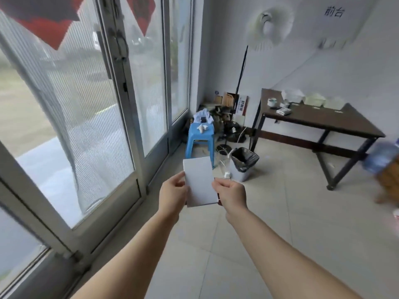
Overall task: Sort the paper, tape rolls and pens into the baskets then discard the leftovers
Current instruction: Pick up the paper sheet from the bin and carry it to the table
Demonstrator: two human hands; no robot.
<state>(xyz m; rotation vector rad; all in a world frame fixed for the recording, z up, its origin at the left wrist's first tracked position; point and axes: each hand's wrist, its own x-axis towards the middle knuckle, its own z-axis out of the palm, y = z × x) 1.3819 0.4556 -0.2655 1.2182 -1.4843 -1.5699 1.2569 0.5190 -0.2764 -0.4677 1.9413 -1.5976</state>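
Note:
Both my hands hold a white folded sheet of paper (pixel 200 181) upright in front of me, over the tiled floor. My left hand (pixel 172 195) grips its left edge and my right hand (pixel 231 194) pinches its right edge. Beyond the paper stands a grey waste bin (pixel 243 164) lined with a black bag. Farther right is a dark wooden table (pixel 336 121) bearing a tape roll (pixel 272 102), a small white box (pixel 283 111), and pale baskets (pixel 314 99) along the wall.
A blue plastic stool (pixel 199 137) with white scraps on it stands by the glass doors (pixel 90 117) on the left. Clutter and cables fill the corner (pixel 226 113). A blue water jug (pixel 382 157) sits blurred at the right edge. A fan (pixel 269 29) hangs on the wall.

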